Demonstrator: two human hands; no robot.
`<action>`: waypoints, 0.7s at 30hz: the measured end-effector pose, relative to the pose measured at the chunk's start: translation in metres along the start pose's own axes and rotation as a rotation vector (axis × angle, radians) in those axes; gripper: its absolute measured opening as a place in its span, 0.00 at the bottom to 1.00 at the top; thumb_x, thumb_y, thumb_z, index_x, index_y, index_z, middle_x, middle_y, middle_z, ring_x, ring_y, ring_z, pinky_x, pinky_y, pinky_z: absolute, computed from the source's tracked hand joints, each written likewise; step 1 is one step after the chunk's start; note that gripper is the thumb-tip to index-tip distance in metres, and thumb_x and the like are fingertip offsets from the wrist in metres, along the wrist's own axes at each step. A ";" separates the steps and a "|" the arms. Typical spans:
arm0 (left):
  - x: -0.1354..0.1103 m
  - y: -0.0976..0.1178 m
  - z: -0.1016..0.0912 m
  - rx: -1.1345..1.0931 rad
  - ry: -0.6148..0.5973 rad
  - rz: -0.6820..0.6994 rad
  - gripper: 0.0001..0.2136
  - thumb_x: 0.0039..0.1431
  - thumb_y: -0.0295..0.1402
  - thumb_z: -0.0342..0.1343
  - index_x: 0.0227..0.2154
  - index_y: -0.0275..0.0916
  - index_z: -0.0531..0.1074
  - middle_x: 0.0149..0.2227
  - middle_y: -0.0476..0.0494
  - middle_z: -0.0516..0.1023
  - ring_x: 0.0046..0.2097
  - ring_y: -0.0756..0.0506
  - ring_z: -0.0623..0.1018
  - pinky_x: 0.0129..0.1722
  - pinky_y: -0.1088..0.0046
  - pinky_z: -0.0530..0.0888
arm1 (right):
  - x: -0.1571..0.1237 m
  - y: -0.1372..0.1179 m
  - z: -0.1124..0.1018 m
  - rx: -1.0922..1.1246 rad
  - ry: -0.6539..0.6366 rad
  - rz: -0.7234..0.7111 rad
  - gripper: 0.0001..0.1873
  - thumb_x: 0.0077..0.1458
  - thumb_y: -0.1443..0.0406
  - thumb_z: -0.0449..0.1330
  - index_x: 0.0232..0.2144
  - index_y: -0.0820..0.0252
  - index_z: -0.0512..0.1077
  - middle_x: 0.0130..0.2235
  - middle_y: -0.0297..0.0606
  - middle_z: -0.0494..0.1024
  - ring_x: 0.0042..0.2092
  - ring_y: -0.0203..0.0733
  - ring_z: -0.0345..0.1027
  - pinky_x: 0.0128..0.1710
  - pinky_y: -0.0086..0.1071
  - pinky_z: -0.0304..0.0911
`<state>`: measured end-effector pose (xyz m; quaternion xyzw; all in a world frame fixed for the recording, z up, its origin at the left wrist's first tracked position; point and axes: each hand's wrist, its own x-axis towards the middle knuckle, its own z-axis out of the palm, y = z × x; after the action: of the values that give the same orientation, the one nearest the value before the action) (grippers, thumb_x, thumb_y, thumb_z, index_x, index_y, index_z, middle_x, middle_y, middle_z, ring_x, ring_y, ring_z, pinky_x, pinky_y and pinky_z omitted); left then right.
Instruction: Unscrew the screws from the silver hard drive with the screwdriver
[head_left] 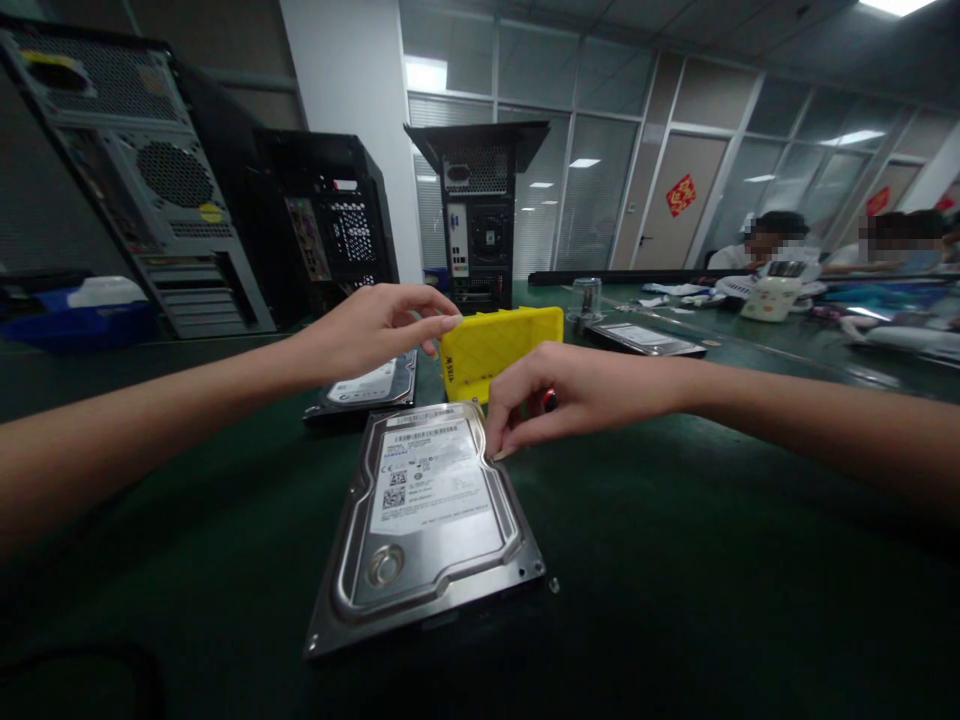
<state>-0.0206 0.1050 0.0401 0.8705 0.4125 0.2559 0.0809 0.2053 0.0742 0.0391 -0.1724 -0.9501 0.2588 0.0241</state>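
A silver hard drive [442,540] with a white printed label lies flat on the green table in front of me. Behind it, a shallow yellow plastic tray [495,335] is tilted up toward me, with a few small dark bits low inside. My left hand [382,325] grips the tray's upper left corner between thumb and fingers. My right hand [555,395] is closed in a pinch at the drive's far right edge; whatever its fingertips hold is hidden. Beside the drive's near right corner lies a small shiny piece [554,585], possibly a screw.
A second hard drive [367,385] lies behind on the left, another [649,340] at the back right by a clear cup [586,298]. Computer cases [480,220] stand along the back. A blue bin [75,315] is far left; people sit beyond a white mug [771,298].
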 end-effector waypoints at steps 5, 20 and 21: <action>0.000 0.002 0.000 0.020 0.004 -0.002 0.18 0.61 0.44 0.49 0.46 0.36 0.71 0.37 0.41 0.78 0.36 0.45 0.77 0.35 0.70 0.73 | 0.000 0.000 0.000 -0.015 -0.005 -0.003 0.17 0.53 0.61 0.55 0.40 0.70 0.73 0.41 0.38 0.76 0.40 0.23 0.69 0.42 0.18 0.64; 0.001 0.001 -0.001 0.023 0.004 0.014 0.18 0.61 0.44 0.49 0.45 0.36 0.72 0.38 0.42 0.78 0.36 0.45 0.78 0.35 0.70 0.73 | -0.001 0.001 -0.002 -0.044 -0.005 -0.031 0.17 0.54 0.61 0.55 0.41 0.69 0.73 0.41 0.37 0.76 0.40 0.22 0.69 0.41 0.16 0.64; 0.001 0.001 0.000 0.024 0.006 0.017 0.18 0.61 0.44 0.49 0.45 0.36 0.72 0.38 0.42 0.78 0.35 0.45 0.78 0.35 0.70 0.73 | -0.001 0.002 -0.002 -0.043 -0.011 -0.036 0.17 0.54 0.61 0.55 0.41 0.69 0.73 0.41 0.37 0.76 0.40 0.22 0.69 0.42 0.16 0.64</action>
<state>-0.0199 0.1049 0.0410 0.8740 0.4085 0.2543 0.0669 0.2073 0.0758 0.0399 -0.1545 -0.9585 0.2390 0.0196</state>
